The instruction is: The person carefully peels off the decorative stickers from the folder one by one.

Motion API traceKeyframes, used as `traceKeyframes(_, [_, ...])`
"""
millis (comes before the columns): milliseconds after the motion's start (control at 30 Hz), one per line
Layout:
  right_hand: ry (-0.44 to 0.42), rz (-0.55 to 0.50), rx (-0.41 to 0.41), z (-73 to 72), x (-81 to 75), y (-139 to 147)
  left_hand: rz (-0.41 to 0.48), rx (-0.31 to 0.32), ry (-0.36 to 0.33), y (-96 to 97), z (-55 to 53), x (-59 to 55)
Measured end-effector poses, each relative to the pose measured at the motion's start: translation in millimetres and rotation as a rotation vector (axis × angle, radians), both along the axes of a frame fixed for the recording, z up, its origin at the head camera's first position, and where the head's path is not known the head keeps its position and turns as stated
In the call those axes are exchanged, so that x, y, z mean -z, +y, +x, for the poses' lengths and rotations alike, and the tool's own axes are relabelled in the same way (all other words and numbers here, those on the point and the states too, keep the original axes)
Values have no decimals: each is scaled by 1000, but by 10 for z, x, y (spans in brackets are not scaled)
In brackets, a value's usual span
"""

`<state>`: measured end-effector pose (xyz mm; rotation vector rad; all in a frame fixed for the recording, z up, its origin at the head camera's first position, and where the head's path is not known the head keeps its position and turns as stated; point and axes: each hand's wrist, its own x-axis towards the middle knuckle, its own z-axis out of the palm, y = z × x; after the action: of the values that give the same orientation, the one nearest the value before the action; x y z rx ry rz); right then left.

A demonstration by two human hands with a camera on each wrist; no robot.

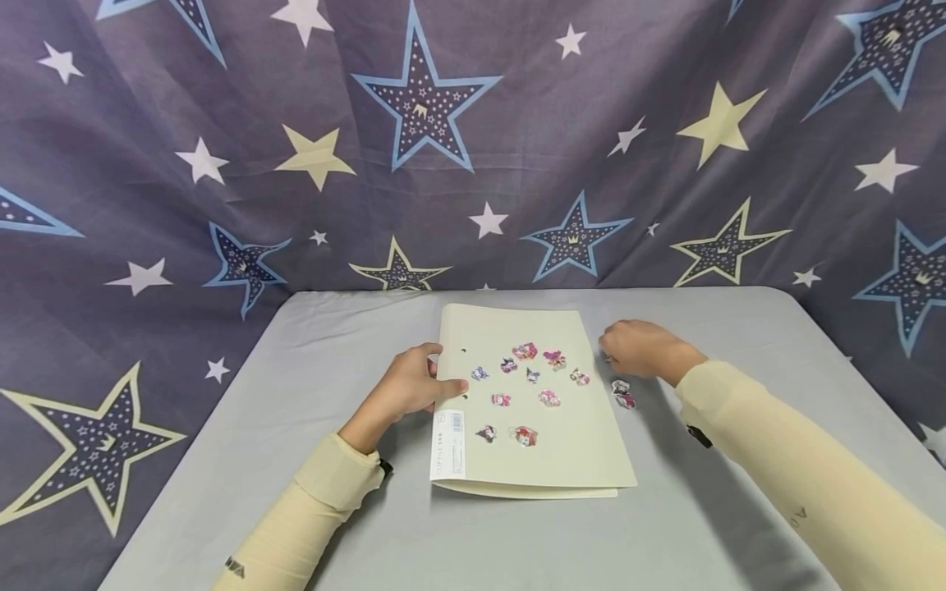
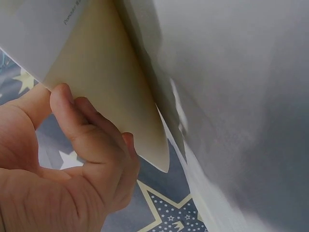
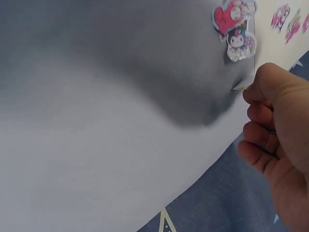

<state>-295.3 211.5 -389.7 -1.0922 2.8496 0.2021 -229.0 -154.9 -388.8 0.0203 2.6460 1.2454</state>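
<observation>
A cream clip-file folder [image 1: 517,468] lies on the table with several small cartoon stickers [image 1: 549,398] spread over its cover. My left hand [image 1: 410,382] grips the folder's left edge, thumb on top and fingers underneath; the left wrist view shows this hand [image 2: 91,145] against the folder [image 2: 111,72]. Just beyond the folder's right edge, my right hand [image 1: 643,349] is at the tabletop. In the right wrist view this hand [image 3: 285,121] pinches a small pale sticker [image 3: 239,87], mostly hidden by the fingertips. Beside it lie two overlapping stickers [image 3: 240,43].
A grey cloth covers the table [image 1: 296,492]. Behind it hangs a dark curtain [image 1: 458,213] printed with stars. A white label [image 1: 447,443] sits at the folder's lower left, and small dark holes run along its left side.
</observation>
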Motion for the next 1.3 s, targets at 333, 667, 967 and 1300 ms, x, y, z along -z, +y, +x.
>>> traceKeyframes(333, [-14, -8, -21, 73, 23, -21, -11, -2, -1, -11, -8, 18])
traceKeyframes(667, [13, -1, -68, 107, 35, 1, -19, 6, 5, -6, -17, 16])
traceKeyframes(967, [75, 21, -124, 173, 57, -56, -15, 4, 7, 0, 0, 1])
traceKeyframes(1300, [180, 31, -212, 232, 73, -132, -2, 8, 3, -6, -8, -2])
